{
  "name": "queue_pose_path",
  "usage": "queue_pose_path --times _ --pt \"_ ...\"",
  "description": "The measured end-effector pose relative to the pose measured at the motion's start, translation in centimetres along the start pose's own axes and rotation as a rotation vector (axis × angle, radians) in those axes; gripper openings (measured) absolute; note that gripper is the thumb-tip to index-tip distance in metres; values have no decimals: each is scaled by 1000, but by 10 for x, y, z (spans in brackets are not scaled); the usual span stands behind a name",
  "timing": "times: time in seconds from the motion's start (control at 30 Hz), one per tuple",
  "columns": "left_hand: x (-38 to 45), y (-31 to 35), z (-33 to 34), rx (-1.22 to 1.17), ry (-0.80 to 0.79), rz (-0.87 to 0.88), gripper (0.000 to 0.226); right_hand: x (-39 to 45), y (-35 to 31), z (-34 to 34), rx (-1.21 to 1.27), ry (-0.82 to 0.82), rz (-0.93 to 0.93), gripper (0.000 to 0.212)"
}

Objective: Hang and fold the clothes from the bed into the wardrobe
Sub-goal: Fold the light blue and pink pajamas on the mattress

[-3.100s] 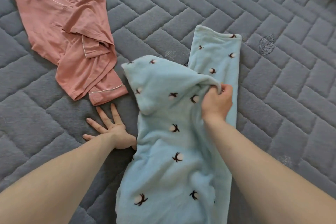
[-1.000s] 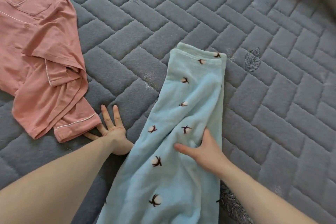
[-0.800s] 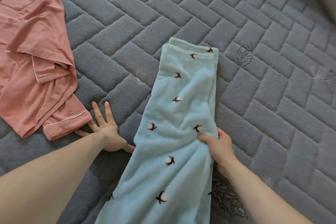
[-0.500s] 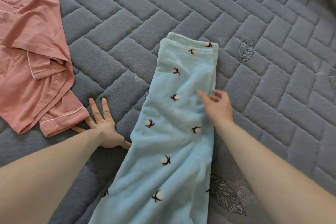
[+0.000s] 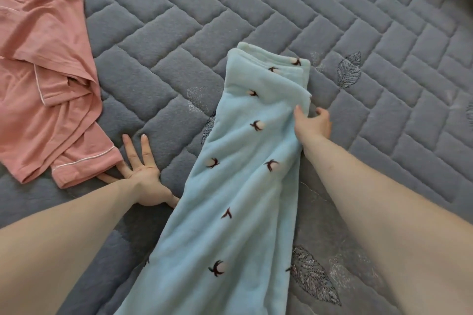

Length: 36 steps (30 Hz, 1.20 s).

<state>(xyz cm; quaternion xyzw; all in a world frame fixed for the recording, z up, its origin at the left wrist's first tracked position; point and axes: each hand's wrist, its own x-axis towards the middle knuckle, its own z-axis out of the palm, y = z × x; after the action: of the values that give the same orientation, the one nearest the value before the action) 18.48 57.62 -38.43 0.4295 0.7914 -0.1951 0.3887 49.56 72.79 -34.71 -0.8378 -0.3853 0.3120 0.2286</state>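
Two hands working: right hand point(image 5: 312, 127) is pinching the light-blue fleece trousers' point(image 5: 238, 174) edge; left hand point(image 5: 143, 176), fingers spread, is pressing the grey quilted bed cover point(image 5: 204, 18).

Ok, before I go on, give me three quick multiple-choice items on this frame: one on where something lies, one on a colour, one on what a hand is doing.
1. Where does the pink pyjama top lie relative to the light blue fleece trousers?
A. To their left on the bed
B. On top of them
C. To their right

2. What colour is the quilted bed cover?
A. White
B. Grey
C. Green

3. What is the left hand doing?
A. Pinching the trousers
B. Lifting the pink top
C. Resting flat on the bed, fingers spread

Key: 1 A, the top fills the frame's left edge, apart from the trousers. 2 B, grey quilting shows all around the clothes. 3 C, its palm is down on the cover between the two garments, while the right hand has the grip on the trousers' right edge.
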Motion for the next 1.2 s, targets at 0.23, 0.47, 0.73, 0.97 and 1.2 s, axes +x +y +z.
queue_pose_path --times 0.23,0.47,0.73,0.97,1.2 --pt "-5 -3 -2 -7 -1 24 182 -225 144 -18 50 -296 -38 52" --pt "-14 -10 11 -37 149 78 174 -213 169 -3 226 -227 47 24" --pt "-56 -65 83 -34 303 161 116 -239 222 -50 199 -71 124 50" --pt "-173 -135 171 -626 230 300 82 -398 296 -80 -81 -309 22 45" --pt "-273 -192 256 -834 73 122 65 -474 334 -86 20 -291 253 22"
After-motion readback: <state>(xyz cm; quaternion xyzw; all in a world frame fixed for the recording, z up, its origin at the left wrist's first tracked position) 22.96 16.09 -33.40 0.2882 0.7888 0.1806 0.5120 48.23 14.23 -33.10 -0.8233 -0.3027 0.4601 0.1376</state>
